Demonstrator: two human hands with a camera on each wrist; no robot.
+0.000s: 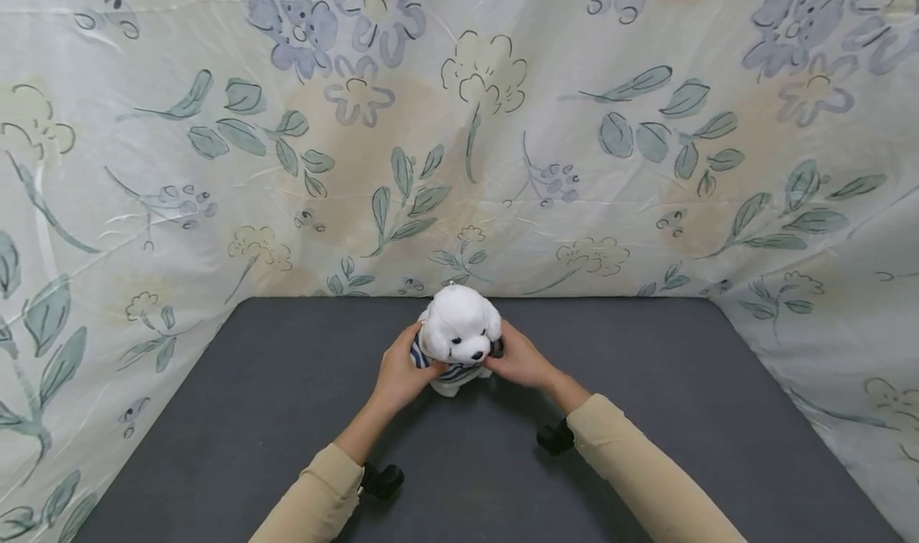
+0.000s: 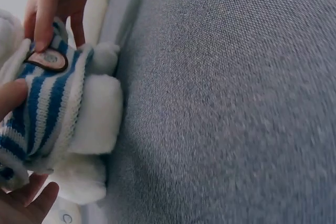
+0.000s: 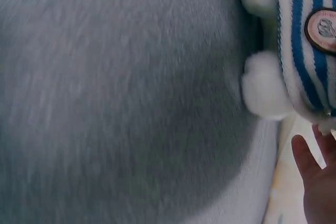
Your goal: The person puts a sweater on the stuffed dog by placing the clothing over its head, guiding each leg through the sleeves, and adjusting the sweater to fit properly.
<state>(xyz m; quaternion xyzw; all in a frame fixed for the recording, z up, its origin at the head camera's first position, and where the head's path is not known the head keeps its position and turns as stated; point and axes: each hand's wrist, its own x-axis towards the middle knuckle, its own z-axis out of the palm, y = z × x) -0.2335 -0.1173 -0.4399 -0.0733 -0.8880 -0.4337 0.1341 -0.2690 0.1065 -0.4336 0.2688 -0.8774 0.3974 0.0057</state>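
A white plush dog (image 1: 459, 320) in a blue-and-white striped knit sweater (image 2: 44, 103) is upright at the middle of the far part of the table. My left hand (image 1: 404, 374) grips its side, thumb across the front of the sweater. From the other side my right hand (image 1: 526, 358) holds it, the thumb near the dog's muzzle. An oval patch (image 3: 321, 30) is sewn on the sweater's front, and in the left wrist view the right thumb touches it. The dog's back is hidden, as are some of the fingers behind it.
The dark grey table (image 1: 474, 471) reaches back to a floral cloth (image 1: 502, 144) that hangs behind it and along both sides. A black wrist device shows at the left wrist (image 1: 382, 481) and another at the right wrist (image 1: 556, 438).
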